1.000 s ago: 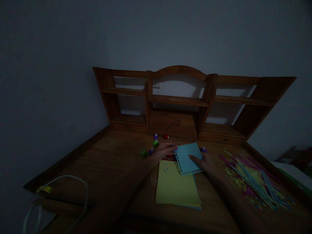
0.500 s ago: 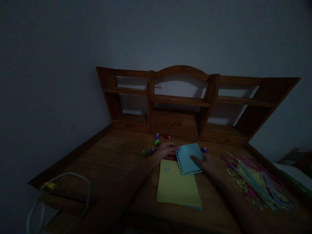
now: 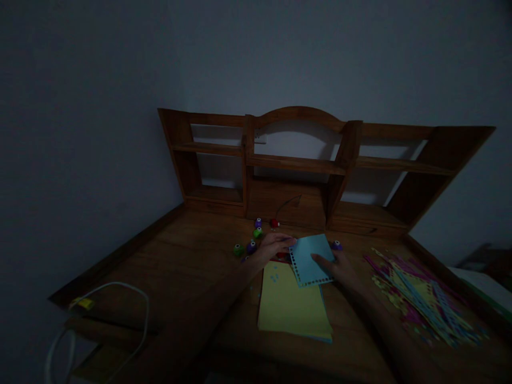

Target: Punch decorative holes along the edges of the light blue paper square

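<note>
A light blue sheet of paper (image 3: 311,258) is tilted over a stack of yellow paper (image 3: 294,306). Small holes run along its left and lower edges. My right hand (image 3: 338,266) grips it at the right, thumb on top and fingers underneath. At the sheet's upper left edge, my left hand (image 3: 276,244) is closed over a small purple punch, mostly hidden by the fingers. Something red (image 3: 282,256) shows beneath that hand. Tiny blue paper bits (image 3: 274,277) lie on the yellow stack.
Small green (image 3: 239,249), purple (image 3: 252,246) and red (image 3: 274,223) punches with eye-like tops stand behind and left of my hands; another purple one (image 3: 337,245) is at right. Punched paper strips (image 3: 424,298) heap on the right. A wooden shelf (image 3: 296,164) backs the desk; a white cable (image 3: 146,304) loops at left.
The view has shifted very slightly. Both hands and the blue sheet keep nearly the same place, and a few more blue bits show on the yellow paper.
</note>
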`<state>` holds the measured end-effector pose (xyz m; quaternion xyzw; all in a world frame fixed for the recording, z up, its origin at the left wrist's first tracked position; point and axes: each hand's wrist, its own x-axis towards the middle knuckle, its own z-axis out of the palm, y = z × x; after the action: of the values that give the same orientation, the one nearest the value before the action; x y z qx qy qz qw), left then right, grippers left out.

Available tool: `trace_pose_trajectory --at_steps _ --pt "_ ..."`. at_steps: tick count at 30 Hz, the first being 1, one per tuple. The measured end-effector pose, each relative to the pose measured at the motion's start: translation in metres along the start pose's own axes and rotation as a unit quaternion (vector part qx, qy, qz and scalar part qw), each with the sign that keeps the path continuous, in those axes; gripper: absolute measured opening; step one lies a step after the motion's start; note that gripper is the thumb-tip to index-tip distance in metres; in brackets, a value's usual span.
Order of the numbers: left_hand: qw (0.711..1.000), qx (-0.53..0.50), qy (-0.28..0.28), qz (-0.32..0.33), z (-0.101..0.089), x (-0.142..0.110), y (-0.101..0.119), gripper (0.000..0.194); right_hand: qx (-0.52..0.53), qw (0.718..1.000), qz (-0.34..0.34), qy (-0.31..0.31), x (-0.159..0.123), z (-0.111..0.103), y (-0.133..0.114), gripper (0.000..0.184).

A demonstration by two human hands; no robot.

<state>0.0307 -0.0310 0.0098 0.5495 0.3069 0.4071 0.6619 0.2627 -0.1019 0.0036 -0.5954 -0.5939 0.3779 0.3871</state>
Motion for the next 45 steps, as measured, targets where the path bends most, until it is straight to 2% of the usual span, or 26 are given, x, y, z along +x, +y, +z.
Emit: trace_pose_trajectory --at_steps 10,16,26,32,40,45 --pt "0.999 -0.037 0.021 -0.029 0.006 -0.001 0.002 0.045 -0.008 1.0 0.003 0.009 0.0 0.001 -0.001 0.045" --pt "0.999 -0.033 0.033 -0.011 0.006 0.001 0.001 0.044 0.022 1.0 0.01 -0.003 0.0 0.001 -0.002 0.043" --pt "0.998 -0.03 -0.052 0.012 -0.005 0.001 -0.002 0.041 0.019 1.0 0.009 0.001 -0.002 0.0 -0.009 0.043" --pt "0.999 -0.042 -0.033 0.012 -0.007 0.005 -0.008 0.039 0.024 0.999 0.023 0.012 -0.004 -0.001 -0.012 0.039" --pt "0.996 -0.08 0.03 0.018 -0.002 0.0 0.009 0.038 0.031 0.999 0.004 0.02 -0.003 -0.002 -0.008 0.042" --pt "0.995 -0.091 0.032 0.032 -0.005 -0.003 0.013 0.036 0.022 1.0 0.002 0.022 -0.003 -0.003 -0.01 0.042"
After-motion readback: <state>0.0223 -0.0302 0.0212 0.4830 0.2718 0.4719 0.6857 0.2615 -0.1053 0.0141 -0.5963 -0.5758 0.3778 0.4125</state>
